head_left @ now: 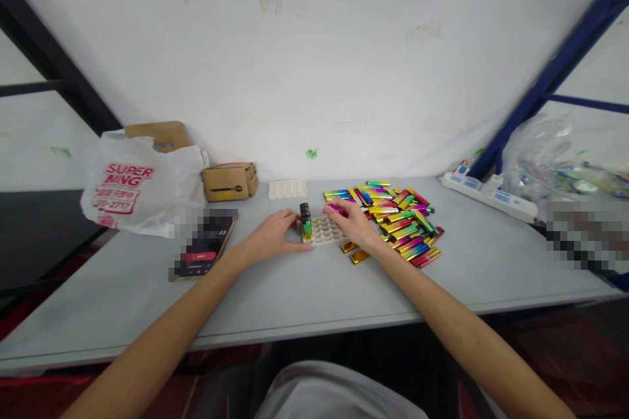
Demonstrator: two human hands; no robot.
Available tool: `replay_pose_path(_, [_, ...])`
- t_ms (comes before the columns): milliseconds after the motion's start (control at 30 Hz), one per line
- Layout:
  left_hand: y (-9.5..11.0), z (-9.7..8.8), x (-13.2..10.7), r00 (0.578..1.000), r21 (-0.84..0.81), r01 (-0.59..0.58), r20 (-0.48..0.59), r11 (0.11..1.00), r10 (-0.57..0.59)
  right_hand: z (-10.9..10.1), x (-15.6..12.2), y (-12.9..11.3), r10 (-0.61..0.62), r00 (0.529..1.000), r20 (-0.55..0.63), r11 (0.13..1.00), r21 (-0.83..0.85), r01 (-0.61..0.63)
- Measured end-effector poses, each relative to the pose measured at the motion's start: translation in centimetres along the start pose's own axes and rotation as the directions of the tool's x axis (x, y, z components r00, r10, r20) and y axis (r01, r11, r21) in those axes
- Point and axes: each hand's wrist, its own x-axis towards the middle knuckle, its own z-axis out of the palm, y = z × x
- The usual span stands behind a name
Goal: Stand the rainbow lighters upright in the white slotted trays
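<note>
Filling seems underway: the tray (pixel 325 233) is gripped by the left hand (pixel 272 236), a purple piece (pixel 335 208) is pinched by the right hand (pixel 356 222); careful alignment seems needed.

Right hand (pixel 352 221) hid part of pale tray (pixel 324 230) and most of purple piece (pixel 335 209) in its grip. Phone (pixel 209 240) was partly pixelated. Clear bag's (pixel 533 144) contents were blurred. Both forearms (pixel 152 347) were cut off nearside.

piled casings (pixel 403 234): glossy, metallic | holed tray (pixel 325 232): matt | box (pixel 221 178): cardboard | bag (pixel 157 209): plastic
</note>
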Motion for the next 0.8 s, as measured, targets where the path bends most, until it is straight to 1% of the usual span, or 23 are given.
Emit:
replay_pose_path(100, [-0.1, 0.1, 0.1, 1.0, 0.013, -0.003, 0.012, 1.0, 0.003, 0.0, 0.0, -0.1, -0.016, 1.0, 0.006, 1.0, -0.02, 0.016])
replay_pose_path(233, [-0.1, 0.1, 0.1, 1.0, 0.014, -0.001, 0.015, 1.0, 0.0, 0.1, -0.1, 0.0, 0.002, 1.0, 0.004, 1.0, 0.019, -0.002])
replay_pose_path(300, [-0.1, 0.1, 0.0, 1.0, 0.013, 0.003, 0.007, 1.0, -0.003, 0.2, -0.2, 0.1, 0.015, 1.0, 0.026, 0.999, 0.051, -0.016])
replay_pose_path(433, [-0.1, 0.1, 0.0, 1.0, 0.023, 0.005, 0.012, 1.0, -0.005, 0.5, -0.3, -0.1, 0.078, 0.991, 0.11, 0.987, 0.132, -0.092])
replay_pose_path(467, [-0.1, 0.1, 0.0, 1.0, 0.026, 0.003, 0.016, 1.0, -0.004, 0.5, -0.3, -0.2, 0.072, 0.989, 0.126, 0.985, 0.145, -0.09])
replay_pose_path(500, [-0.1, 0.1, 0.1, 1.0, 0.028, 0.003, 0.019, 1.0, -0.003, 0.6, -0.3, -0.4, 0.044, 0.99, 0.131, 0.988, 0.14, -0.062])
replay_pose_path(567, [-0.1, 0.1, 0.1, 1.0, 0.026, 0.003, 0.021, 1.0, -0.003, 0.5, -0.4, -0.7, -0.061, 0.993, 0.103, 0.997, 0.057, 0.056])
replay_pose_path(633, [0.0, 0.1, 0.0, 1.0, 0.015, 0.003, 0.018, 1.0, -0.003, 0.4, -0.4, -1.1, -0.155, 0.985, 0.069, 0.982, -0.096, 0.162])
replay_pose_path(700, [0.1, 0.0, 0.0, 1.0, 0.004, 0.003, 0.009, 1.0, -0.003, 0.3, -0.6, -1.4, -0.175, 0.982, 0.077, 0.959, -0.213, 0.188])
replay_pose_path(800, [0.1, 0.0, -0.1, 1.0, -0.004, -0.002, -0.004, 1.0, 0.002, 0.2, -0.9, -1.8, -0.146, 0.982, 0.117, 0.95, -0.26, 0.172])
